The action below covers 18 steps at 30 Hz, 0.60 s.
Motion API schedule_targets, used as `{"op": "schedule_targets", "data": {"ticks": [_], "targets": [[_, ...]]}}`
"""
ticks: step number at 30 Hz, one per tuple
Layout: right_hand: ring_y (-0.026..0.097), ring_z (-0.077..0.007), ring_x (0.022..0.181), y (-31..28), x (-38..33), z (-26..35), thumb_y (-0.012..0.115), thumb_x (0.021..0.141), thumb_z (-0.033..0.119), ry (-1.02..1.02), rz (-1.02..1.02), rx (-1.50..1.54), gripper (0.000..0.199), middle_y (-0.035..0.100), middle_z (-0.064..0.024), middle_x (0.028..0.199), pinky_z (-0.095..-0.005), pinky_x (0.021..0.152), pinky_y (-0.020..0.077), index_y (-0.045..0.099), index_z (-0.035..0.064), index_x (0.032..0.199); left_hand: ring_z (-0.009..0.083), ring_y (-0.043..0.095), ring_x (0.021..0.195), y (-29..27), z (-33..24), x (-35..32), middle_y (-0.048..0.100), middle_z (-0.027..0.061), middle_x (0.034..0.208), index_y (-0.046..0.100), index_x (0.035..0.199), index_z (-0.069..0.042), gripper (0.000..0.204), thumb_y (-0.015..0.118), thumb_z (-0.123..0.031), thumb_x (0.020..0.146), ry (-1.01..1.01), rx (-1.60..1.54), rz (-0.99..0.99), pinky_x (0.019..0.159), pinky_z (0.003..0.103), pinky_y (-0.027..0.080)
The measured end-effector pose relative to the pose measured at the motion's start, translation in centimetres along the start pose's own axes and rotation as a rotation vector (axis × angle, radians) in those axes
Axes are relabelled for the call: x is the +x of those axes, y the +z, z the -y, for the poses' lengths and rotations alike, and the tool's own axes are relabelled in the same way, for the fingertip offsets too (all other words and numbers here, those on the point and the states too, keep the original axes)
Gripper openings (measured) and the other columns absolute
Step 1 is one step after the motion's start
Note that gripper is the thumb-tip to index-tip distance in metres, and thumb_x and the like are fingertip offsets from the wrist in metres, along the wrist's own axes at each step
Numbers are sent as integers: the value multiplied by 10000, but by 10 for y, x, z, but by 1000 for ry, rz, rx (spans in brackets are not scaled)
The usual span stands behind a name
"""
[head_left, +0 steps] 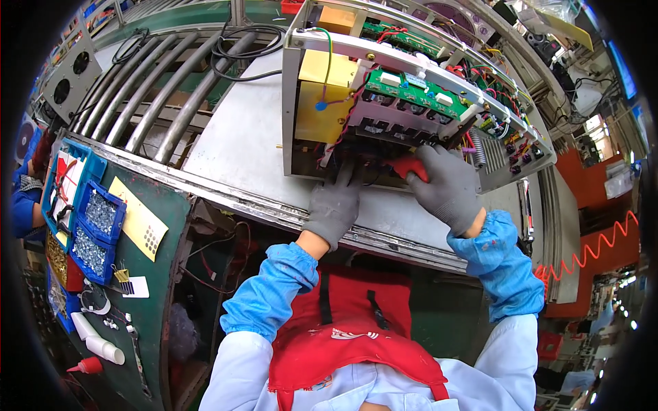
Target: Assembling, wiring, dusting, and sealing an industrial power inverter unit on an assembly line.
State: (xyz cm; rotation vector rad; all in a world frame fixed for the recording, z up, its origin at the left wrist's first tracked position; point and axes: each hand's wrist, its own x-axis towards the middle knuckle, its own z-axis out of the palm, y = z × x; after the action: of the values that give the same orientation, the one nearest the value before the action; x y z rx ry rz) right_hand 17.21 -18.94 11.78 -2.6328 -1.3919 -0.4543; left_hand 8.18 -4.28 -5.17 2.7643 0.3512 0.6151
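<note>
An open metal electronics chassis (293,103) lies on a steel work surface, showing a green circuit board (411,92), yellow insulation sheets (322,103) and bundled wires. My left hand (334,205), in a grey glove, reaches into the chassis's lower front edge with its fingertips hidden inside. My right hand (445,186), also gloved in grey, grips a red-handled tool (409,166) whose tip points into the chassis below the board. Both forearms wear blue sleeve covers.
Blue bins of small screws (99,219) and a yellow card (137,219) lie on the green side bench at left, with a white tube (96,339) below them. Metal roller rails (157,89) and a black cable (236,48) lie behind. A red coiled hose (596,250) hangs at right.
</note>
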Motion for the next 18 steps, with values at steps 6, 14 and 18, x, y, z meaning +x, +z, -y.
{"op": "schedule_targets", "data": {"ticks": [6,14,18], "targets": [[629,-367,800,0,5,4,711,750,239,-23,-45,114,309,640,-147,881,-445,688,511,628,79,1001,344,592,1032,4,4,-5,470,105,1366,513,1363,-187,611,634,-153,765,9,-53,-65,809,477,512],[622,-360,709,7,17,14,696,758,257,-87,-43,99,263,601,-132,796,-464,595,494,596,101,945,369,510,1155,5,4,-5,438,73,1418,486,1390,-184,669,652,-135,744,13,-85,-37,804,470,514],[625,-357,698,3,18,18,693,759,250,-65,-10,10,238,601,-133,779,-467,582,493,591,100,913,375,506,1155,7,5,-6,431,73,1425,486,1390,-186,671,651,-129,742,29,-120,-69,797,471,521]]}}
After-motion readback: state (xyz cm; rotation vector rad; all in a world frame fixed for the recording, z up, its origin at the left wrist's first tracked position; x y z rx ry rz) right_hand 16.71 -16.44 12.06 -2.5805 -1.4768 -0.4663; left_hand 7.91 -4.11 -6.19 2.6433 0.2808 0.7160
